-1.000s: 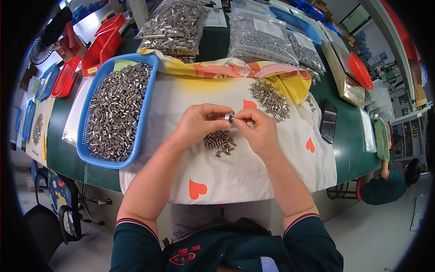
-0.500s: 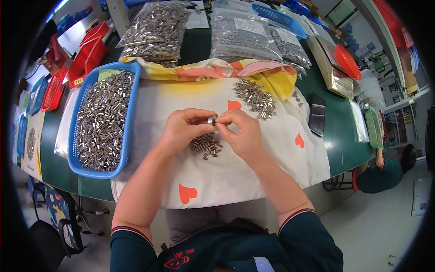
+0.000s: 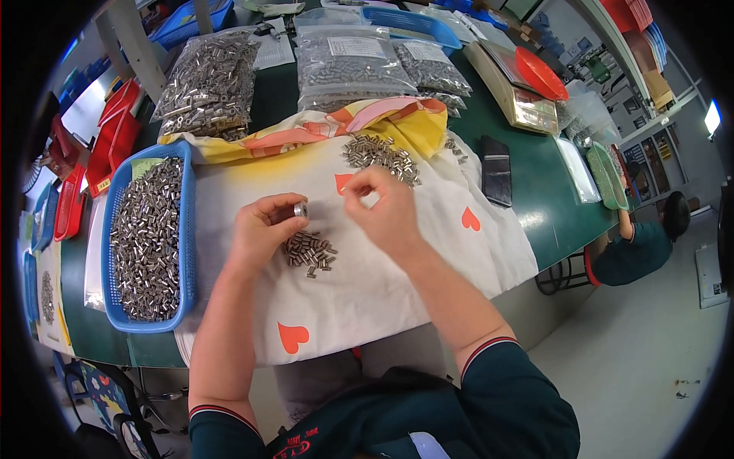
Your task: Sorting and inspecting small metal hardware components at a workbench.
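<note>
Pinching a small ring-shaped metal piece (image 3: 301,209) between thumb and fingers, your left hand (image 3: 258,227) has it raised above the white cloth (image 3: 375,294), at the left edge of a small near pile of short metal cylinders (image 3: 310,251). Your right hand (image 3: 391,218) is raised over the cloth to the right of that piece and well apart from it; its thumb and index finger curl toward each other, but blur hides whether the tips meet or grip anything, so you cannot tell.

Beyond your right hand lies a larger far pile of metal cylinders (image 3: 380,158), beside the cloth's yellow bunched edge (image 3: 424,125). To your left, a blue plastic basket (image 3: 189,245) is filled with many more cylinders. On the green worktop (image 3: 547,206), a dark flat case (image 3: 497,172) lies right of the cloth, and clear bags of metal parts (image 3: 355,65) stand at the far side. Farther right, a co-worker (image 3: 634,252) in a dark green top is at the worktop's edge.
</note>
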{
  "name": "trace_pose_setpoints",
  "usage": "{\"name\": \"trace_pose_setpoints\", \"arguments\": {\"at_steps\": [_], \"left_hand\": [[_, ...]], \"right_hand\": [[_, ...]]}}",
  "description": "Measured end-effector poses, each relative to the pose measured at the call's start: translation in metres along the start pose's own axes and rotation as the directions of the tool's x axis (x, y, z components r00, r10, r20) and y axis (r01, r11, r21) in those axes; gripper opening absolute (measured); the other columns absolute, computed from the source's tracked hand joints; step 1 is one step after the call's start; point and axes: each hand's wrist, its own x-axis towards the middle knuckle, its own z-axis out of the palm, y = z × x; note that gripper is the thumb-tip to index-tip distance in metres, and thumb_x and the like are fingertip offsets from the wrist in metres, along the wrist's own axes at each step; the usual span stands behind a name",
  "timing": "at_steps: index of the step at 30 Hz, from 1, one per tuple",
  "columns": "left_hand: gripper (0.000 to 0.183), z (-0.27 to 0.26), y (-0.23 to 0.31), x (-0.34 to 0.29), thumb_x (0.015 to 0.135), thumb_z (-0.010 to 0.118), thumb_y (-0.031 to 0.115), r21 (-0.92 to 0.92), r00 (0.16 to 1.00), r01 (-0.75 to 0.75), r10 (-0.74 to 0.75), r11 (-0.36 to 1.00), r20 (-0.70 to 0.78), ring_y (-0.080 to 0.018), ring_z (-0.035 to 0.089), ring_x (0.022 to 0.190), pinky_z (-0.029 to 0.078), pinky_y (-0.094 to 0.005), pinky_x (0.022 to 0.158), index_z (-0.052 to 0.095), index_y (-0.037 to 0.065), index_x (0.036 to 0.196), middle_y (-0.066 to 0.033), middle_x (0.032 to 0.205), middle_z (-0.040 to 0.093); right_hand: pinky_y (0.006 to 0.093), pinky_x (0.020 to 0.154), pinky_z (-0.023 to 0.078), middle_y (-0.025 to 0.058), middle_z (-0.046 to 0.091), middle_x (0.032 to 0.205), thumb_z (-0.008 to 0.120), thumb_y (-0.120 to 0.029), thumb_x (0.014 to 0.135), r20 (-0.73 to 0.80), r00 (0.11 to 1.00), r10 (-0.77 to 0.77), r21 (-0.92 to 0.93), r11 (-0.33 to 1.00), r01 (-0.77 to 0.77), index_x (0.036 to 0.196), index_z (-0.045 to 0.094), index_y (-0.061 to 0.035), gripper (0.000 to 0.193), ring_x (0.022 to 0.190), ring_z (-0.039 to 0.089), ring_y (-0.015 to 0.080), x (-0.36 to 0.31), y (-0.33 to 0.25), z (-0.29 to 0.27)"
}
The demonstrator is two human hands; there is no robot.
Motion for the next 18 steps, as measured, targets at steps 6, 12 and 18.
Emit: {"name": "trace_pose_setpoints", "arguments": {"at_steps": [6,12,18], "left_hand": [[0.029,0.003,0.000,0.006,0.070,0.066,-0.002,0.070,0.995,-0.061,0.066,0.996,-0.074,-0.0065,0.055,0.074,0.046,-0.0186,0.067,0.059,0.001,0.099,-0.0008,0.082,0.059],[0.028,0.010,0.007,-0.001,0.068,0.068,0.004,0.344,1.000,0.004,-0.008,0.939,0.012,-0.0061,0.054,0.072,0.046,-0.0201,0.068,0.060,0.001,0.095,-0.0016,0.080,0.060],[0.028,0.006,0.006,-0.005,0.069,0.068,0.004,0.279,0.996,0.008,-0.031,0.960,0.078,-0.0063,0.055,0.075,0.046,-0.0205,0.068,0.060,0.000,0.095,-0.0028,0.080,0.061]], "right_hand": [[0.0350,0.066,0.045,0.0107,0.060,0.074,0.058,-0.009,0.069,-0.271,0.961,0.061,-0.659,0.715,-0.232,0.076,0.058,-0.0033,0.009,0.073,0.058,0.0270,0.051,0.082,-0.129],[0.0367,0.073,0.043,0.0121,0.061,0.085,0.060,-0.013,0.070,-0.029,0.997,-0.070,-0.774,0.633,0.022,0.087,0.061,-0.0051,0.019,0.082,0.055,0.0268,0.049,0.083,-0.122],[0.0358,0.072,0.042,0.0113,0.059,0.080,0.059,-0.011,0.070,0.367,0.928,-0.065,-0.633,0.714,0.300,0.081,0.062,-0.0055,0.013,0.080,0.054,0.0269,0.039,0.051,-0.041]]}}
